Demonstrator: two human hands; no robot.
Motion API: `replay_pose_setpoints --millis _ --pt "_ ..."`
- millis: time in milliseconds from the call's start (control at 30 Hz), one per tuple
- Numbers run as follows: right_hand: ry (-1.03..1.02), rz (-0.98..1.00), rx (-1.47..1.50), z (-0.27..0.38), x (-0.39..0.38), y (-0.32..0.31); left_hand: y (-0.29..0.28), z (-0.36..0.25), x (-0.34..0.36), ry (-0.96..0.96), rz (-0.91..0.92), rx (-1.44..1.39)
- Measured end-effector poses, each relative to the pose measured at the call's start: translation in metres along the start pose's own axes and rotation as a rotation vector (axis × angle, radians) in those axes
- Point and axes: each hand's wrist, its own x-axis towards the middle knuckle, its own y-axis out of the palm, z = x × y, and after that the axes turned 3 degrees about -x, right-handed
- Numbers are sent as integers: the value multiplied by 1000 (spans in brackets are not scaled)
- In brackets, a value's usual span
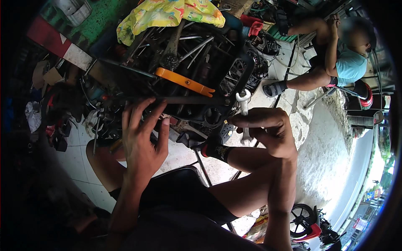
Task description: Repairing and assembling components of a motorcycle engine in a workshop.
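Right hand (270,131), curled inward, grips a silver wrench (244,109) between fingers and thumb; left hand (143,140) spreads open near an orange bar (184,82); distant signs (370,195) bear illegible lettering

Silver wrench (244,110), open end forward, in right hand (272,130)

Silver wrench (244,107), patterned yellow cloth (161,17)

From here I have room between the left hand (143,142) and right hand (273,131), above pale floor (180,155); beyond, an orange fork-ended lever (184,82) obstructs piled tools (197,49).
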Motion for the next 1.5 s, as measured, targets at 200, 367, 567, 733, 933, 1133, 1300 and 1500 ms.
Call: replay_pose_setpoints --millis 200,367,567,733,933,1133,1300,1500 --pt "246 -283 239 -4 -3 -3 -2 -4 6 -18 16 -4" --pt "599 -152 242 -2 -9 -14 2 -13 18 -79 -17 33" --pt "606 -135 53 0 0 -5 24 -6 23 -45 -40 28" --pt "525 -181 -25 -9 5 -5 24 -3 28 0 16 22" --pt "537 -144 -16 -7 7 -3 22 1 32 31 63 -9" --pt "529 -137 -20 -6 5 2 25 4 34 83 50 -32" --pt "517 -153 14 -13 3 8 26 4 39 79 104 -31" --pt "464 -221 30 -22 2 18 26 2 38 64 87 -23"
